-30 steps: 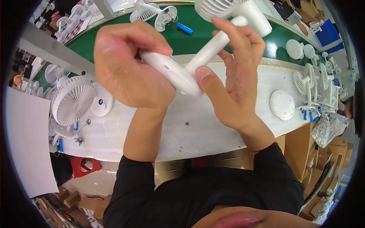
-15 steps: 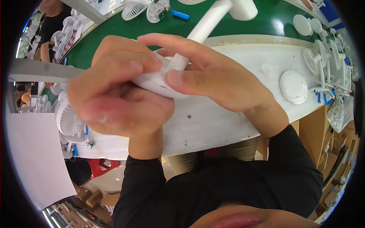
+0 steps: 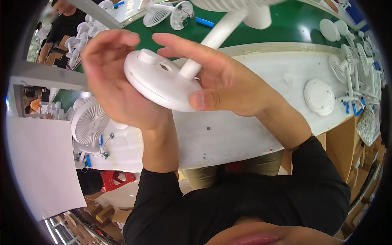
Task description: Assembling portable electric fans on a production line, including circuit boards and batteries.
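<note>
A white desk fan is held up over the table, its round base toward me and its stem slanting up to the right. The base carries a raised round knob and a small slot. My right hand grips the base and the lower stem, thumb on the base's near edge and fingers behind. Around the base's left side, my left hand is open, fingers spread and curved, its palm close to the rim; whether it touches is hard to tell. The fan's head is cut off by the upper edge of the view.
Round white base plates lie on the white work surface at the right. White fans stand beyond them. Left of me are another fan and a small wired circuit board. A blue battery rests on the green mat.
My left hand has let go of the base and spread its fingers, uncovering the knob and slot. My right hand keeps its hold on the fan. The view has shifted slightly.
</note>
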A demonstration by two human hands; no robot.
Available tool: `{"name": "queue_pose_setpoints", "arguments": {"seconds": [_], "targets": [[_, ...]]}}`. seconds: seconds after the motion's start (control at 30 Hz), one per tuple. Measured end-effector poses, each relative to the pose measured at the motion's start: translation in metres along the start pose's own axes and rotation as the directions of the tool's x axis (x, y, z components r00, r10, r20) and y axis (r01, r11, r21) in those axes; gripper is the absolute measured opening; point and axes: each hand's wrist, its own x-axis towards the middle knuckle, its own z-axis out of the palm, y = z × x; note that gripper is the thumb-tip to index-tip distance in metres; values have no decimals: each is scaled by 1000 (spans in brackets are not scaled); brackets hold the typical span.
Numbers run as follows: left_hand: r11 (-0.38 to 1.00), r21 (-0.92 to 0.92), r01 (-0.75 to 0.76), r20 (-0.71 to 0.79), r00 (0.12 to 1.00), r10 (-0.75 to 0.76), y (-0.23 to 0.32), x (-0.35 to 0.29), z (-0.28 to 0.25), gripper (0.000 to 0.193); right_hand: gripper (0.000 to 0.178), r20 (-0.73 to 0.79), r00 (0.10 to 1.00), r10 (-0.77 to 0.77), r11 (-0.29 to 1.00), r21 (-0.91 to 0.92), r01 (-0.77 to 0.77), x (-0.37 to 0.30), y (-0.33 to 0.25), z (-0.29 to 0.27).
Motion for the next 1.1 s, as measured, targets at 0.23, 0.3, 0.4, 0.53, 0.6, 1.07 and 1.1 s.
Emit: {"name": "queue_pose_setpoints", "arguments": {"seconds": [0.23, 0.3, 0.4, 0.53, 0.6, 1.07, 1.1], "targets": [[934, -329, 141, 143, 985, -98, -19, 1, -9, 38, 81, -28, 998, -54, 998, -44, 53, -6, -6, -2], [928, -354, 113, 181, 982, -50, -19, 0, -9, 37, 82, -54, 998, -16, 999, -33, 14, -7, -12, 1], [938, -346, 3, 280, 955, 100, -9, 0, 1, 38, 82, -102, 991, 90, 996, 7, -90, -7, -17, 3], [966, -246, -82, 313, 936, 160, -2, 2, 4, 39, 80, -118, 986, 119, 993, -4, -120, -6, -28, 5], [979, -144, -148, 318, 930, 187, 2, 3, 4, 39, 78, -106, 989, 103, 994, -34, -107, -4, -32, 5], [985, -150, 82, 229, 972, -46, 18, -3, 8, 37, 72, -59, 995, -78, 989, -128, 70, -5, -12, 7], [983, -159, 88, 232, 971, -50, 17, -4, 8, 37, 72, -67, 995, -70, 989, -135, 60, -5, -13, 6]]}}
